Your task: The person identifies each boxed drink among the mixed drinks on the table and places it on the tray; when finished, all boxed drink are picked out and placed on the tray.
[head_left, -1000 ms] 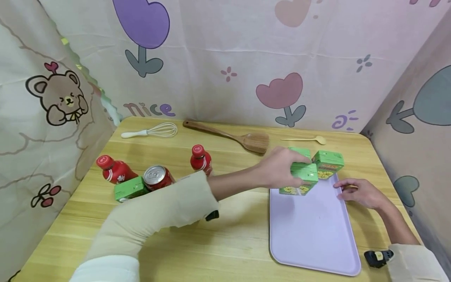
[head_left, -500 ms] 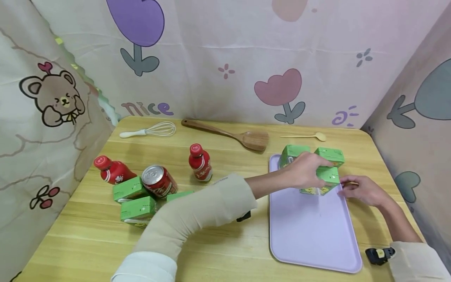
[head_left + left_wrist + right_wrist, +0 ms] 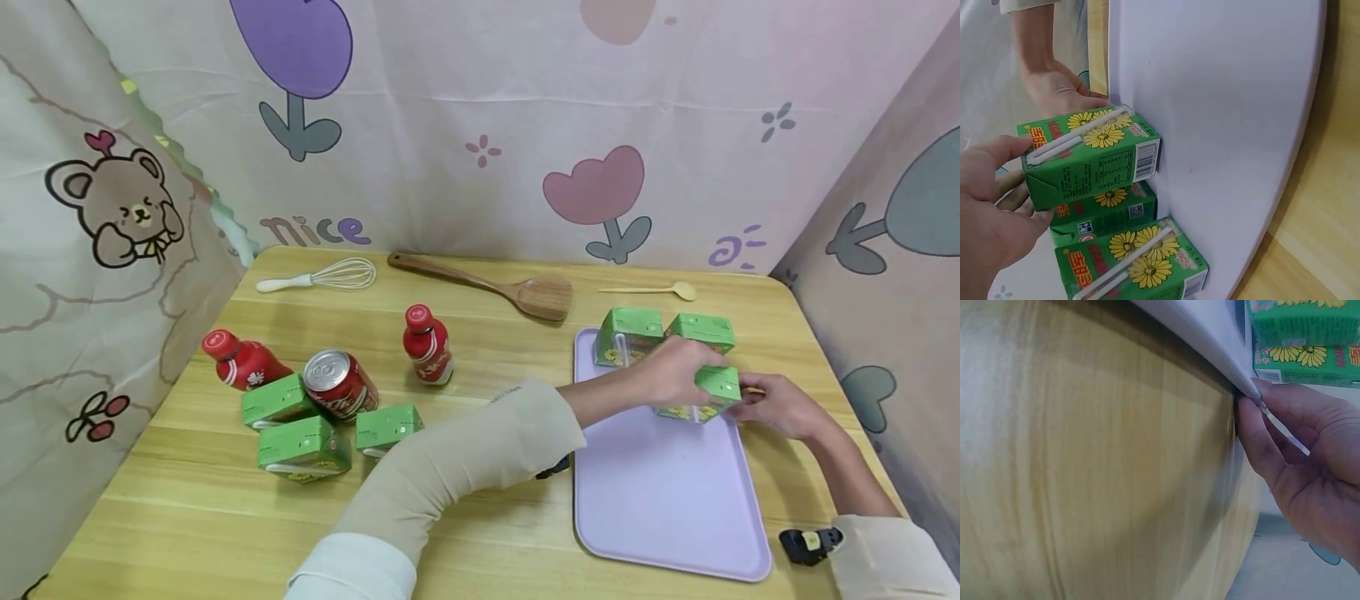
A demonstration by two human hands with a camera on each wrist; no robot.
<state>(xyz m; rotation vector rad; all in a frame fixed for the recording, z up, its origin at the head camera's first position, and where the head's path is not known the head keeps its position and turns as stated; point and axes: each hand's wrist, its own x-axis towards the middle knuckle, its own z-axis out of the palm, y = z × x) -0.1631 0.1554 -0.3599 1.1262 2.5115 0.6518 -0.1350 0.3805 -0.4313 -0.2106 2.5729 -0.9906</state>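
Observation:
My left hand (image 3: 678,373) reaches across from the left and grips a green drink carton (image 3: 1094,156) with a white straw and yellow flowers. This carton stands upright at the right side of the lilac tray (image 3: 667,500); whether its base touches the tray, I cannot tell. Two similar cartons stand at the tray's far end, one at the back left (image 3: 628,335) and one at the back right (image 3: 701,330). With thumb and fingers, my right hand (image 3: 1316,444) pinches the tray's right rim, beside the held carton.
Left of the tray stand a red can (image 3: 341,387), a red bottle (image 3: 427,346), a tilted red bottle (image 3: 243,360) and several green cartons (image 3: 303,446). A whisk (image 3: 322,277), a wooden spatula (image 3: 540,297) and a small spoon (image 3: 678,291) lie along the back.
My left hand has carried the green carton rightward over the tray, from in front of the back-left carton to the right rim. My right hand stays at the tray's edge.

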